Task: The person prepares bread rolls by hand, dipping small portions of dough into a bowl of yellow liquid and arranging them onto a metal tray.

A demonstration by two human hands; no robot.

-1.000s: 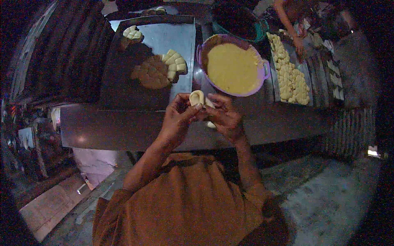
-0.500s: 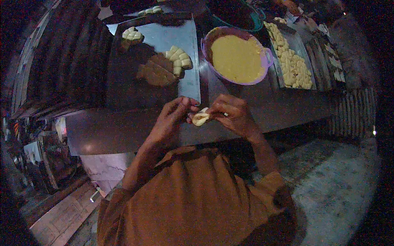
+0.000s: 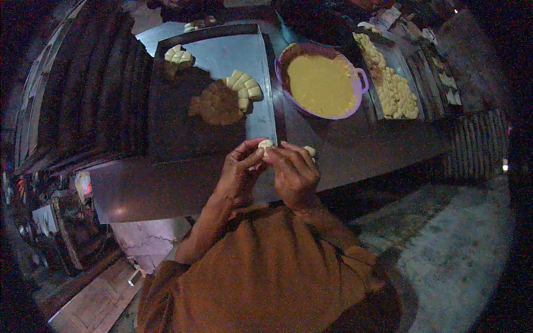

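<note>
My left hand (image 3: 240, 169) and my right hand (image 3: 294, 175) meet at the front edge of the steel table (image 3: 355, 155), both closed on a small pale dough piece (image 3: 266, 145) between their fingertips. Another pale piece (image 3: 311, 151) shows just behind my right hand's fingers; whether it is held I cannot tell. Beyond my hands lies a metal tray (image 3: 255, 125) with segmented pale dough clusters (image 3: 242, 86) (image 3: 177, 55) on it, much of it dark. To its right stands a purple handled tub (image 3: 363, 80) full of yellow batter or cream (image 3: 319, 83).
Dark metal trays (image 3: 83, 83) are stacked at the left. At the right a tray of close-set dough pieces (image 3: 397, 91) stands beside more racked trays (image 3: 436, 77). A dark teal-rimmed container (image 3: 308, 22) is behind the tub. Corrugated metal (image 3: 477, 144) stands at the right.
The looped dough in my fingers now looks like a compact lump, and my right hand has moved left and turned. The other person's arm seen earlier at upper right is no longer visible.
</note>
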